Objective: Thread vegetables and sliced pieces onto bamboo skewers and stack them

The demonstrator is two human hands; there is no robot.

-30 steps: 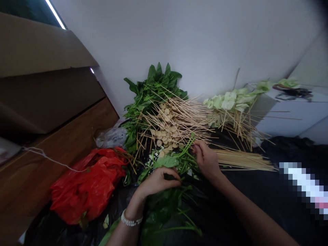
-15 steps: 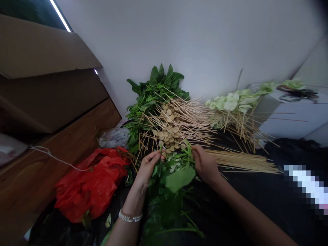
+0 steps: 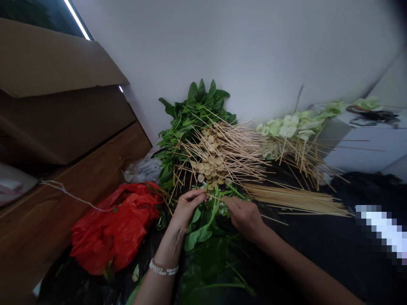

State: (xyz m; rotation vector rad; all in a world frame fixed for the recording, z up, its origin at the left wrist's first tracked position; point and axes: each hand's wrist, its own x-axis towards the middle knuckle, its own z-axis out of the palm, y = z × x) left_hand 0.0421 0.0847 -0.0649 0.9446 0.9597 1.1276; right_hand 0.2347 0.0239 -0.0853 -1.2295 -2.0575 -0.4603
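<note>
My left hand [image 3: 188,208] has thumb and forefinger pinched together on the stems of a leafy green [image 3: 202,233], whose leaves hang below the fingers. My right hand [image 3: 245,216] is closed around a thin bamboo skewer [image 3: 275,220]; its rear end sticks out to the right of the hand. The front of the skewer reaches leftward across the stems to the left fingertips. Whether it passes through the stems I cannot tell. Just beyond the hands lie skewered pale round slices [image 3: 210,165]. More loose greens [image 3: 203,271] lie below, dark and partly blurred.
Skewered leafy greens [image 3: 190,114] are piled against the wall. Bare skewers [image 3: 302,199] lie at right, with skewered cabbage leaves [image 3: 289,126] behind. A red plastic bag [image 3: 111,237] sits left, near a cardboard box [image 3: 63,118]. Black plastic sheeting [image 3: 305,245] covers the surface.
My right hand has moved left and slightly down towards my left hand. The stems now cross the skewer between the hands, and the large leaf has swung down and left.
</note>
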